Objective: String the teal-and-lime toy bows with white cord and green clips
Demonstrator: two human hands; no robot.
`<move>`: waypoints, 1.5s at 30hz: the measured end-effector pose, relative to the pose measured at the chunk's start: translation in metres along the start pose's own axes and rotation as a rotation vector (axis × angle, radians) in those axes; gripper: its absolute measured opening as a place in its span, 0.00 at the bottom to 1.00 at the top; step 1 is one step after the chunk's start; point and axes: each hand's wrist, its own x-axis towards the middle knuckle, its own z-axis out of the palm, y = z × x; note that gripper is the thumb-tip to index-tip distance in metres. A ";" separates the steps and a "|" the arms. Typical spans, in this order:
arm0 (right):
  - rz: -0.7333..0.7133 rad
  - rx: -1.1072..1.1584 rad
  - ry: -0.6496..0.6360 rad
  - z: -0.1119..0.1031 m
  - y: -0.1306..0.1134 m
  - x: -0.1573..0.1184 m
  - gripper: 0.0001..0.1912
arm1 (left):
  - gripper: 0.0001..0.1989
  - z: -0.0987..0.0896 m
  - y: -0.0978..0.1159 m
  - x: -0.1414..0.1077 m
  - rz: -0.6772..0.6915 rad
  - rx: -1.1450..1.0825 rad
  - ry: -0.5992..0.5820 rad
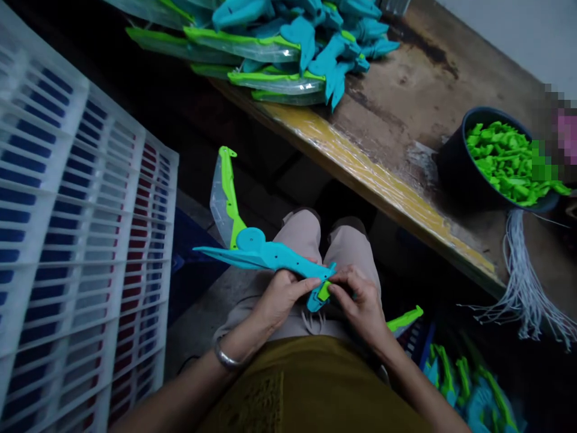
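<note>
A: What do the two hands hold here?

B: A person's left hand (282, 294) clasps the narrow end of a teal plastic winged body (288, 255), thumb on top, fingers tucked beneath. The right hand (363, 300) pinches a small lime-green plastic piece (323, 291) at that same end, thumb and forefinger together.

A: Where is the body?

B: Over a lap in pale beige trousers (300, 231), off the wooden worktop (415, 108) and short of its yellow, film-wrapped near edge. A long wing of lime-green and clear plastic (231, 198) rises from the broad end, free of both hands.

A: What might go wrong?

B: The small piece looks likeliest to escape: a slack or slanting pinch could send it into the lap or onto the floor. How firmly it sits cannot be told; fingertips crowd the contact.

A: And the wing?

B: Its weight, beyond the left hand, could make the broad end dip or twist, pulling the piece out of line. A wide swing leftward might catch it on a white slatted plastic crate (68, 162).

A: On the worktop?

B: Near the right end of the near edge, a knock could spill a round dark bowl (458, 165) heaped with lime-green plastic bits (500, 156). At the left end, wings from a pile of teal and lime-green winged bodies (288, 48) jut past the edge, exposed to bumps.
</note>
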 end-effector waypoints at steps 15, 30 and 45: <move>-0.121 -0.133 -0.053 0.002 0.006 -0.010 0.04 | 0.32 0.005 -0.014 -0.021 0.011 0.001 -0.079; 0.300 0.172 -0.555 -0.034 0.012 0.028 0.33 | 0.32 0.016 -0.013 -0.034 0.037 0.047 -0.096; 0.258 0.105 -0.452 -0.026 -0.006 0.013 0.20 | 0.19 0.021 -0.004 -0.043 0.070 0.403 0.035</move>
